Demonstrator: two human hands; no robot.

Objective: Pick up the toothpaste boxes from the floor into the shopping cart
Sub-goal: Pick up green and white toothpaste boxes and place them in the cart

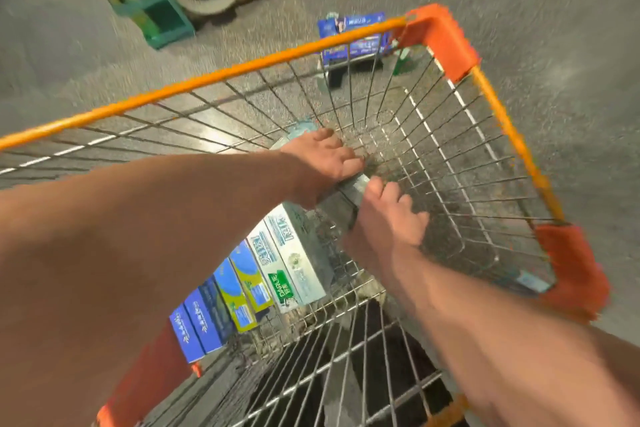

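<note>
The shopping cart (446, 42) fills mid-frame. A row of toothpaste boxes (298, 253) stands along its lower-left wall, and blue boxes (353, 35) lie on the floor (554, 10) at upper centre. At centre, inside the cart, my left grip (325, 156) and right grip (388, 215) clasp one grey box (349, 191).

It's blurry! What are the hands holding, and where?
One pale toothpaste box: left hand over its far half, right hand on its near end.

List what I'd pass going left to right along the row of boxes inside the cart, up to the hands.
Two dark blue boxes → two yellow-and-blue boxes → two white-and-green boxes → grey box → right hand gripping it.
</note>
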